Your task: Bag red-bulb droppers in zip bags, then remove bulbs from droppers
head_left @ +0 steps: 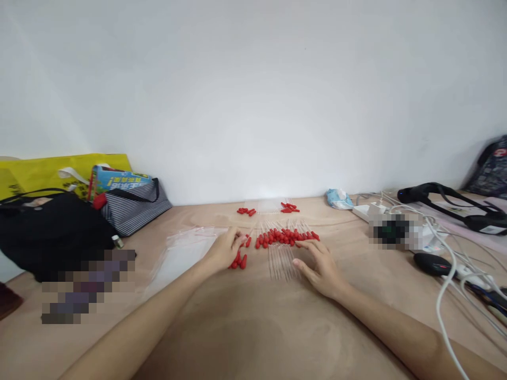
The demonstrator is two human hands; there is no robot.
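Observation:
My left hand (226, 251) has its fingers bent together at several red rubber bulbs (243, 261), with a red bulb at its fingertips, partly hidden. Thumb and fingers apart, my right hand (322, 269) rests at the right end of a row of glass droppers (283, 236). Their red bulbs face me and their thin clear tubes point to the wall. Just in front of that row lie parallel clear glass tubes (280, 263), close to my right thumb. Clear plastic bags (180, 256) lie flat beside my left hand.
Near the wall are more red bulbs (290, 208) and clear tubes (266, 206). At the left stand a black bag (51, 232), a striped bag (137, 208) and a yellow bag (43, 171). A blue-white packet (339, 198), white cables (443, 295) and a black headset (451, 203) occupy the right.

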